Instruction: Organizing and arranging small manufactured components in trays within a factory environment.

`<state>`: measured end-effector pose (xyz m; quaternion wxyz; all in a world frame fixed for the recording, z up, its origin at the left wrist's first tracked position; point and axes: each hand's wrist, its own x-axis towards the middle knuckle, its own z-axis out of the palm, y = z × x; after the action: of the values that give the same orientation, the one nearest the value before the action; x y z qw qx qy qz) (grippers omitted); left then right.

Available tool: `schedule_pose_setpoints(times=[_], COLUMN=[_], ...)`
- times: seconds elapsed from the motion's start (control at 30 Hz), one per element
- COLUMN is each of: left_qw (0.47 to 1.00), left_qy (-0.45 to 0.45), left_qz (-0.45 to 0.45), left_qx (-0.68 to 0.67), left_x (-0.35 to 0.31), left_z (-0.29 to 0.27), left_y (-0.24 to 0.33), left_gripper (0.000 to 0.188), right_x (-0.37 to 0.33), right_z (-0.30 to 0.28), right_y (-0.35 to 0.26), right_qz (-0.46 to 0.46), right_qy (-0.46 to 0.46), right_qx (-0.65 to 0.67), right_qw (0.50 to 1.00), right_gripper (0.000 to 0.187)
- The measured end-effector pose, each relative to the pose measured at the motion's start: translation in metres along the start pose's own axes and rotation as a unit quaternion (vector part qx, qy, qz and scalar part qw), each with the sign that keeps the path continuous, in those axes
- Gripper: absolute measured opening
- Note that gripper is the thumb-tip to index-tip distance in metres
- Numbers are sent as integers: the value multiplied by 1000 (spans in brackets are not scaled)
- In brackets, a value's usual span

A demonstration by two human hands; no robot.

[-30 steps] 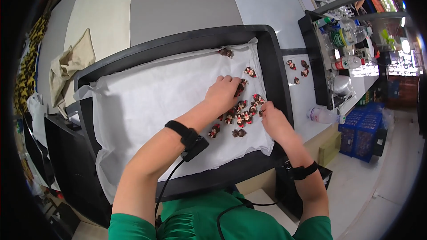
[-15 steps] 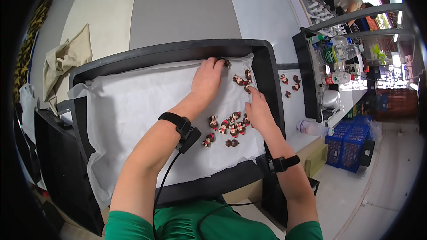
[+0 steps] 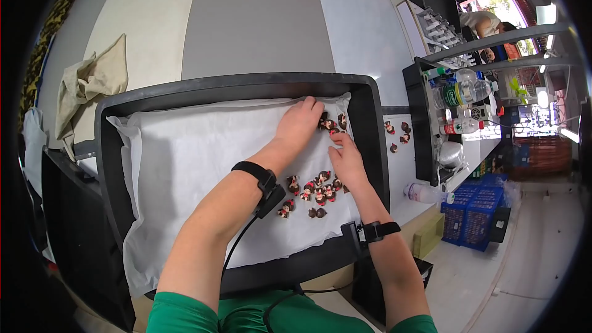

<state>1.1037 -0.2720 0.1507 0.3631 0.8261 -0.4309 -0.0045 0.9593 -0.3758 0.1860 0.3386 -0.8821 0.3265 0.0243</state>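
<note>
Several small figurines with dark brown, cream and red parts lie on white paper (image 3: pixel 203 148) lining a black tray (image 3: pixel 246 86). My left hand (image 3: pixel 299 124) reaches to the tray's far right area, its fingers closed against a dark figurine (image 3: pixel 323 117) that they partly hide. Beside it, my right hand (image 3: pixel 349 161) has thumb and forefinger apart, with the fingertips close to the upper-right group of figurines (image 3: pixel 332 126). A looser cluster of figurines (image 3: pixel 320 195) lies nearer me, left of my right wrist. Each wrist wears a black strap with a small device.
More figurines (image 3: pixel 405 128) lie outside the tray on the right. Past them, a black bin (image 3: pixel 421 117) and plastic bottles (image 3: pixel 459 92) stand, with a bottle lying (image 3: pixel 425 193) nearer me. Blue crates (image 3: pixel 472 216) sit at right, a beige cloth (image 3: pixel 89 83) at left. A person bends at far right.
My left hand has moved slightly right, and the dark figurine at its fingertips is now nearer the upper-right group. My right hand has drawn a little left, closer to my left hand.
</note>
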Motion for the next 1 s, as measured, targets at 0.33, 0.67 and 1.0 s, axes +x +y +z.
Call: schedule_pose_setpoints(times=[0.33, 0.67, 1.0], left_qw=[980, 998, 999], left_qy=[-55, -48, 44], left_qz=[-40, 39, 6], left_qx=[-189, -30, -26], left_x=[5, 6, 13], left_z=[6, 17, 31], left_y=[8, 10, 12], left_gripper=[30, 35, 24], right_x=[1, 22, 26], right_z=[-1, -12, -12], right_y=[-9, -32, -38], right_qz=[19, 91, 96], right_qy=[66, 0, 6], right_qx=[-24, -213, -289], right_qw=[997, 973, 952], right_gripper=[56, 68, 48])
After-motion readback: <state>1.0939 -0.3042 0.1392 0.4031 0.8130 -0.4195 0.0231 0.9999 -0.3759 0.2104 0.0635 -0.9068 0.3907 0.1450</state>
